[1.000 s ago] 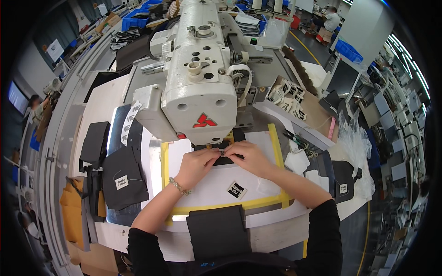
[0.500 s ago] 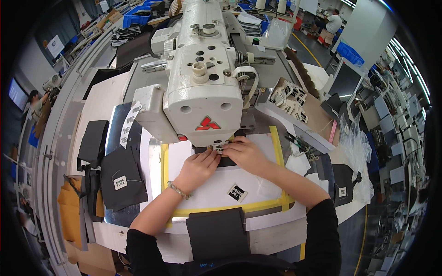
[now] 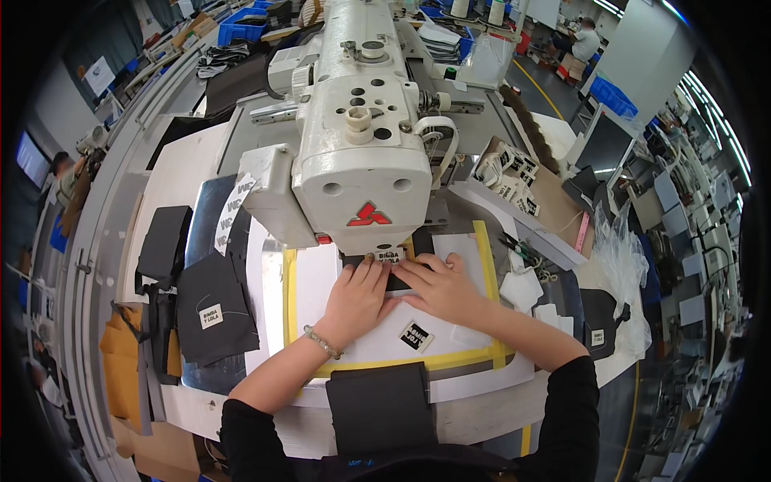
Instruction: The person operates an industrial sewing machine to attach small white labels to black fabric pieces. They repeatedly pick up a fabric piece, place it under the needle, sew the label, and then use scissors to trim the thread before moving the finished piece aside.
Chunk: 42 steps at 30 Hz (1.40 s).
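A small white patch with dark lettering [image 3: 389, 255] lies on a black fabric piece [image 3: 397, 283] below the head of a white industrial sewing machine [image 3: 361, 177]. My left hand [image 3: 359, 299] rests at the patch's left side, its fingers stretched forward and thumb pointing right. From the other side, my right hand [image 3: 438, 287] lies with fingers extended, the tips at the patch's lower right edge. Both hands are open and press down on the fabric rather than grip it. The needle area is hidden behind the machine head. Nearer me, a loose black-and-white patch [image 3: 416, 336] lies on the white sheet.
Yellow tape [image 3: 486, 281] frames the white work sheet. Black fabric pieces [image 3: 213, 309] are stacked left, another [image 3: 381, 410] at the front edge. A cardboard box [image 3: 554, 197] at right holds several patches. Scissors [image 3: 518, 247] and a clear plastic bag [image 3: 618, 265] lie right.
Both hands have come slightly nearer me and flattened, their thumbs now lower and closer together. More of the patch shows between the fingertips. The view has shifted slightly.
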Motion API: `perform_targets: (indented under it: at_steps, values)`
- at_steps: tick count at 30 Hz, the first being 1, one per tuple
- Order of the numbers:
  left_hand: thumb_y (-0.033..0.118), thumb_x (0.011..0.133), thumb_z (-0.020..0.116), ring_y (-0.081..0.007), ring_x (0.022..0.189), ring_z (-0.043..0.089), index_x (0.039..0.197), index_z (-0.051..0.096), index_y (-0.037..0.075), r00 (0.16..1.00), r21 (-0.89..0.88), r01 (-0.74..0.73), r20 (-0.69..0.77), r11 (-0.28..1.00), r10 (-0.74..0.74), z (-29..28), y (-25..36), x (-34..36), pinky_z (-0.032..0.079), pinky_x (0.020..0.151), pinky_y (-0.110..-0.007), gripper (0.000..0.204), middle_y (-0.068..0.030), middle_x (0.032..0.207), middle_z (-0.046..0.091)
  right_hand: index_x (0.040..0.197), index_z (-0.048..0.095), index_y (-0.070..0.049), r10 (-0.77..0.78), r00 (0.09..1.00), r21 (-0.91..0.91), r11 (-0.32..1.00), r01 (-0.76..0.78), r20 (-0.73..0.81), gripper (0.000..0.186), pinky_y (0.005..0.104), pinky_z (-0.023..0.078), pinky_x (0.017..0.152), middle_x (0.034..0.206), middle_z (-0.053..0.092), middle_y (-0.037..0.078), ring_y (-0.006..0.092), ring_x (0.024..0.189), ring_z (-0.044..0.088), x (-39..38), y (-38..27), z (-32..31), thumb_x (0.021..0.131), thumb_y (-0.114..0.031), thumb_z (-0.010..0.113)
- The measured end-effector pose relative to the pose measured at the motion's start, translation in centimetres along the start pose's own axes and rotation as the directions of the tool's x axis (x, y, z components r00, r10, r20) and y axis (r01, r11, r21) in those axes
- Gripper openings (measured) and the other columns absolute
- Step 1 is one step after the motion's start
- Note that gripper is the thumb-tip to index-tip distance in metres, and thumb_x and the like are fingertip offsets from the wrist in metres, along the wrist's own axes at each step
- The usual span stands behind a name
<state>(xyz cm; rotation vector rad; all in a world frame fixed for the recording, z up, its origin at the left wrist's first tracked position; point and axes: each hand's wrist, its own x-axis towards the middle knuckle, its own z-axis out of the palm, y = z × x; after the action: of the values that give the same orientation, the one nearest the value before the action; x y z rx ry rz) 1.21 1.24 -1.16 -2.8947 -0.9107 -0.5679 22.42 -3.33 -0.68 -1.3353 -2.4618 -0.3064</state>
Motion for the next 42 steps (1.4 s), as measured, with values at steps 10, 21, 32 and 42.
perform_targets:
  at_steps: [10,21,32,42]
  values:
    - [0.049,0.083,0.065,-0.0314,0.125,0.044,0.133,0.046,-0.005,0.99,-0.128,0.104,0.108,0.986,-0.091,-1.3,-2.6,-1.0,0.028,0.108,-0.05,0.076,-0.0177,0.134,0.047,0.136,0.051,-0.014,-0.115,0.985,0.267,0.961,0.077,0.13,0.058,0.049,0.033,0.098,0.138,0.051,0.005,0.0195,0.127,0.045,1.6,2.4,1.6,0.087,-0.043,0.063]
    - [0.057,0.082,0.062,-0.0314,0.125,0.043,0.128,0.05,-0.007,0.98,-0.063,0.164,0.125,0.984,-0.156,-1.7,-2.4,-0.4,0.028,0.107,-0.05,0.08,-0.0177,0.135,0.046,0.138,0.049,-0.013,-0.16,0.978,0.324,0.94,0.11,0.133,0.057,0.0447,0.032,0.102,0.143,0.049,0.006,0.0205,0.128,0.047,1.6,3.4,1.1,0.089,-0.039,0.062]
    - [0.06,0.081,0.063,-0.035,0.128,0.043,0.129,0.05,-0.01,0.993,-0.016,0.106,0.054,0.994,-0.105,-0.8,-2.7,-0.5,0.027,0.111,-0.054,0.085,-0.0202,0.132,0.052,0.137,0.052,-0.013,-0.169,0.981,0.372,0.92,0.123,0.095,0.056,0.0439,0.032,0.102,0.139,0.052,0.007,0.0206,0.128,0.049,1.3,4.0,0.7,0.087,-0.033,0.065]
    - [0.062,0.08,0.063,-0.0378,0.125,0.046,0.126,0.054,-0.01,0.989,-0.015,0.128,0.072,0.992,-0.126,-0.2,-2.6,-0.6,0.032,0.107,-0.057,0.086,-0.0224,0.127,0.055,0.137,0.05,-0.014,-0.17,0.979,0.356,0.927,0.119,0.115,0.06,0.0445,0.032,0.101,0.14,0.051,0.007,0.0207,0.129,0.047,1.5,3.8,0.7,0.083,-0.034,0.066]
